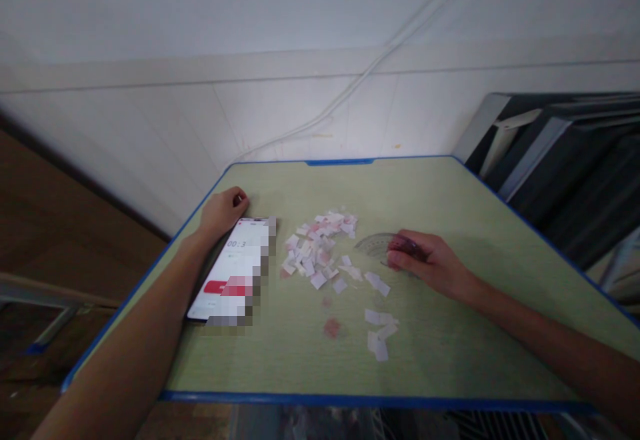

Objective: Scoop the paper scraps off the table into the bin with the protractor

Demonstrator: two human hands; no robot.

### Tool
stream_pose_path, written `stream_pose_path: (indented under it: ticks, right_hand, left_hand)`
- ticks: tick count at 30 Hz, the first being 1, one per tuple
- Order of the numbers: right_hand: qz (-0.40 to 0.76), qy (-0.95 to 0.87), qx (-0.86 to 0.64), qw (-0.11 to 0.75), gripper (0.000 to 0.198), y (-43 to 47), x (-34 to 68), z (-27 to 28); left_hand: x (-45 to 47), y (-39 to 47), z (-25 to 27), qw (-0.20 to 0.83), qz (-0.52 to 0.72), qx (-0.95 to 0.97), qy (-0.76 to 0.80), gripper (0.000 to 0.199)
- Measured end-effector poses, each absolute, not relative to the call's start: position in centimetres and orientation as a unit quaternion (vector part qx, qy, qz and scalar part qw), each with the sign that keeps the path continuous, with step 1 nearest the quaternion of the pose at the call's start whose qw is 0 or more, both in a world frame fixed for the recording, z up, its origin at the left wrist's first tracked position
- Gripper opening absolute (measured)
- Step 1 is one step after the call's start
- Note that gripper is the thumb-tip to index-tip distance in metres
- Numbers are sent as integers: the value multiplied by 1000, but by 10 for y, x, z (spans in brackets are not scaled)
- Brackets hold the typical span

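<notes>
My right hand [423, 257] grips a clear protractor [373, 245] at its right side, thumb in front, holding it at the tabletop just right of the paper scraps. The protractor's curved, marked edge sticks out leftward from the fingers. A heap of small white and pinkish paper pieces [313, 250] lies left of it, and several loose pieces [379, 347] are scattered nearer the front edge. My left hand [225, 208] rests at the table's left side with curled fingers and nothing visible in them. Just below it lies a phone [227, 270] showing a timer, partly blurred out by pixelation.
The small green table [280, 360] has a blue rim. Reddish smudges [331, 327] mark its surface in front of the heap. Behind stands a white wall with a cable [345, 93]. Dark flat panels [565, 153] lean at the right, and a brown board [75, 193] stands at the left.
</notes>
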State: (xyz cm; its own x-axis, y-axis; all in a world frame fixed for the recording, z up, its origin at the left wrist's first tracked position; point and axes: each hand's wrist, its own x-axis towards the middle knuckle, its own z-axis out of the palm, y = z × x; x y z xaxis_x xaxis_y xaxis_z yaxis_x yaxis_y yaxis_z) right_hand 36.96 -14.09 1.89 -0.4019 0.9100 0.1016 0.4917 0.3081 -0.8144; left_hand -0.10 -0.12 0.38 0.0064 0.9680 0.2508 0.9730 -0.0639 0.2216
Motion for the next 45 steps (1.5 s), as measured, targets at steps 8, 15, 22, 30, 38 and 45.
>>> stream_pose_path:
  ticks: [8,15,22,30,38,45]
  right_hand:
    - [263,-882,-347,182,30,-151,396,43]
    - [243,-898,-349,110,30,-158,379,42]
    - [237,-903,-336,121,20,-170,350,31]
    - [214,-872,-385,211,27,-149,363,24]
    - [237,-869,-368,232,26,-148,364,22]
    - [243,-895,-321,192,28,-154,366,26]
  left_hand:
    - [-2,-1,4,13,-164,-712,-683,21]
    - [-1,-2,6,4,-164,-709,-686,19]
    - [-2,-1,3,-4,-178,-707,-684,20]
    - [0,-3,3,-4,-179,-709,-682,20]
    - [-2,0,0,3,-169,-708,-686,19]
    - [-1,-1,1,-2,-172,-709,-684,17]
